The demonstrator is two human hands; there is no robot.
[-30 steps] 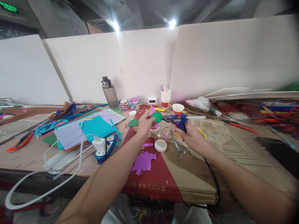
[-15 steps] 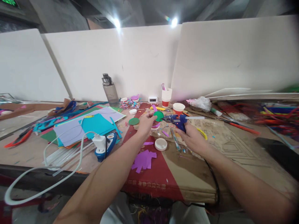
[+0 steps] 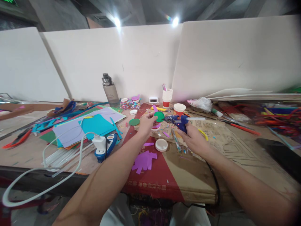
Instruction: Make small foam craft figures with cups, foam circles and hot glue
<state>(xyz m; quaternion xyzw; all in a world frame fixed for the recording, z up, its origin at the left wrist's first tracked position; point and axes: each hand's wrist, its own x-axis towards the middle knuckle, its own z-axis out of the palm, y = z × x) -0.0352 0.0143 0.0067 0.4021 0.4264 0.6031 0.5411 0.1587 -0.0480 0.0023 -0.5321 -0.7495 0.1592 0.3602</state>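
My left hand (image 3: 147, 124) pinches a green disc (image 3: 160, 116) by its left edge, above the middle of the table. A purple strip (image 3: 155, 108) shows just behind the disc. My right hand (image 3: 194, 136) is wrapped round a blue hot glue gun (image 3: 180, 121), with a pale glue stick (image 3: 197, 118) jutting from its back. The gun's nozzle is at the disc's right edge; whether it touches I cannot tell. Another green disc (image 3: 134, 121) lies left of my left hand. Nearer me are a white round lid (image 3: 161, 145) and a pile of purple paper strips (image 3: 144, 161).
Coloured paper sheets (image 3: 97, 127) and a blue power socket (image 3: 105, 149) with a looping white cable lie at left. A grey bottle (image 3: 110, 91), stacked paper cups (image 3: 167, 97) and another cup (image 3: 179, 109) stand behind. A black phone-like slab (image 3: 279, 155) lies at right.
The view has shifted very slightly. Both hands keep the same hold on the disc and the glue gun, with almost no visible motion.
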